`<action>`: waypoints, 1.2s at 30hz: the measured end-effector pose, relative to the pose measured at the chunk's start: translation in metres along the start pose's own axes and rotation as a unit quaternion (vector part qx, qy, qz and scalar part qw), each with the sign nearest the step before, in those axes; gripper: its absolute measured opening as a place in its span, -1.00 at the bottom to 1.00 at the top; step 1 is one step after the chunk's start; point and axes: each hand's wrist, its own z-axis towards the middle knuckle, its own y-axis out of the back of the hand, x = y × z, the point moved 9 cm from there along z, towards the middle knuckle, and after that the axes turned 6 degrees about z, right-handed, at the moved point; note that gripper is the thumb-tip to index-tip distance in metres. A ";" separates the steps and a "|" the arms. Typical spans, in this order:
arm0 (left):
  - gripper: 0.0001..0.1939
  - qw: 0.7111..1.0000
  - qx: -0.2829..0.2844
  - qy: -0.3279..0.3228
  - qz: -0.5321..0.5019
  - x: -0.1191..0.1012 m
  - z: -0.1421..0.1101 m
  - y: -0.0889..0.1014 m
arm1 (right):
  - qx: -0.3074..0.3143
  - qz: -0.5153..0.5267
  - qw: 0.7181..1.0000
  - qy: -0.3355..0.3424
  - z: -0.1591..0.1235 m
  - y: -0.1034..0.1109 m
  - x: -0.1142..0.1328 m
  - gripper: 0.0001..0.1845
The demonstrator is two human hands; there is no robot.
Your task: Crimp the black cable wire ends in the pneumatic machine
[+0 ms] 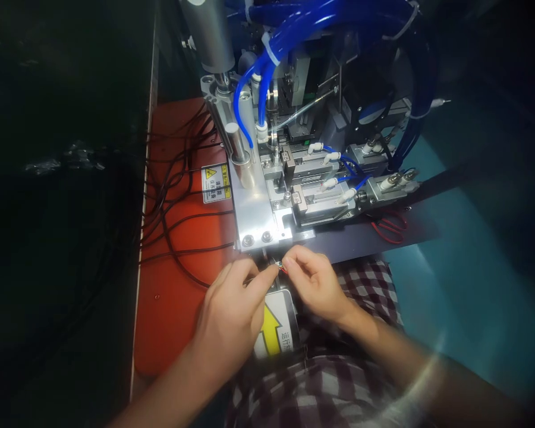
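Thin coloured wires (282, 268), red, green and whitish, show between my two hands, just in front of the machine's metal plate (254, 217). My left hand (236, 297) is closed with thumb and forefinger pinched at the wires' left end. From the other side, the fingertips of my right hand (316, 282) pinch the wires too. How far the wires run inside my fingers is hidden. Below my hands is a white label with a yellow arrow (271, 330).
Black cables (178, 196) run across the orange board (178, 321) at left. Blue air tubes (312, 21) arch over the metal slides (316, 202). A warning label (216, 183) sits beside the plate. Red wire (390, 229) lies coiled at right. Checked cloth (321, 386) covers my lap.
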 end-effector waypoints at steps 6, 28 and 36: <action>-0.67 1.000 -0.005 -0.020 0.020 -0.004 0.001 0.002 | 0.026 -0.017 0.999 -0.034 0.003 0.001 0.000 -0.74; -0.67 0.998 0.010 -0.037 0.043 -0.006 0.003 0.001 | -0.024 0.138 0.988 -0.070 0.001 -0.002 -0.017 -0.77; -0.68 0.999 0.019 -0.023 0.037 -0.003 0.002 -0.001 | -0.025 0.192 0.966 -0.169 -0.006 -0.006 -0.027 -0.65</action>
